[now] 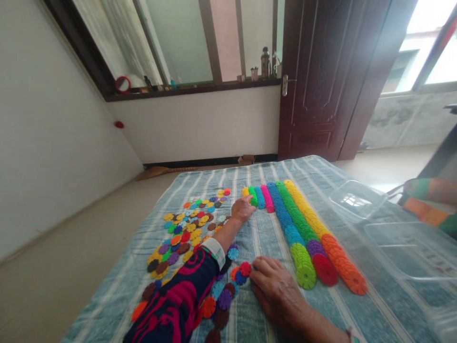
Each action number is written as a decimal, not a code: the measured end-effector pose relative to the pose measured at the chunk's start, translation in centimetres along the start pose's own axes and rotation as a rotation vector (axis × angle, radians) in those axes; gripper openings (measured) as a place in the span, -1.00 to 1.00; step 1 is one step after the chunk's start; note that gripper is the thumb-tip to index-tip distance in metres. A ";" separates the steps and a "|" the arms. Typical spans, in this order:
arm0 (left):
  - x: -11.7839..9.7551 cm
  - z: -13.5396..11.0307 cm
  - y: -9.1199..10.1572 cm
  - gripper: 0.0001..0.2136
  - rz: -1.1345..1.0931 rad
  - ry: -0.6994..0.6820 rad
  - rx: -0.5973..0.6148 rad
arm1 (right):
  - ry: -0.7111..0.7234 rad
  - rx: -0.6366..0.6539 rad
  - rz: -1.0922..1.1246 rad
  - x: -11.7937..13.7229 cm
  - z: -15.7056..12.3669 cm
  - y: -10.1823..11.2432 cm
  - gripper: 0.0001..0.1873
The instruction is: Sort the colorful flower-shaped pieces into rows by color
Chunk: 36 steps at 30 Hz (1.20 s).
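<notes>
Several rows of stacked plastic snowflake discs (pixel 303 224) lie side by side on a striped blue cloth (pixel 257 238). My left hand (pixel 243 208) reaches far out, its fingers closed at the end of the short green row (pixel 253 196), next to a small yellow stack (pixel 245 191). My right hand (pixel 273 286) rests on the cloth near me with fingers bent, its fingertips touching a red disc (pixel 245 269) and a blue one. A loose heap of mixed-colour discs (pixel 185 233) spreads to the left of my left arm.
Clear plastic containers (pixel 357 200) stand at the right of the cloth, a larger one (pixel 410 252) nearer me. A dark wooden door (pixel 321 76) and a window sill with bottles lie beyond. Bare floor runs along the left side.
</notes>
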<state>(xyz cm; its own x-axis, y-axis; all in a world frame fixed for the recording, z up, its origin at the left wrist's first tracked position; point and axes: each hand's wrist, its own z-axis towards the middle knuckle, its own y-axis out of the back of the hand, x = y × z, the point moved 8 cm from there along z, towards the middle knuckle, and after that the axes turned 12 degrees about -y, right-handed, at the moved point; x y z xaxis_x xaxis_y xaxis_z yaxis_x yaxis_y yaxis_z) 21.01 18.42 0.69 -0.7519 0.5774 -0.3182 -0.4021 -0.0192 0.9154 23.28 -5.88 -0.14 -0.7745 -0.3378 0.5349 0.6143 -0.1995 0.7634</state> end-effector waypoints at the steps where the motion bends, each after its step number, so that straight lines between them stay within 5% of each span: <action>1: -0.1 0.2 -0.1 -0.63 0.006 -0.004 0.011 | -0.003 0.001 0.000 0.0 0.0 0.0 -0.84; 36: -0.3 0.6 0.2 -0.62 -0.007 -0.045 0.003 | -0.004 0.002 -0.012 0.0 0.1 0.0 -0.86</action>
<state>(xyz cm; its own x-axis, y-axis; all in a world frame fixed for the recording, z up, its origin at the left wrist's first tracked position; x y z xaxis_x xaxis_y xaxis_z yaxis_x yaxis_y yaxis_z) 21.47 18.74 1.13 -0.7245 0.6138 -0.3136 -0.4061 -0.0126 0.9137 23.31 -5.79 -0.11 -0.7822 -0.3314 0.5276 0.6050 -0.2015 0.7703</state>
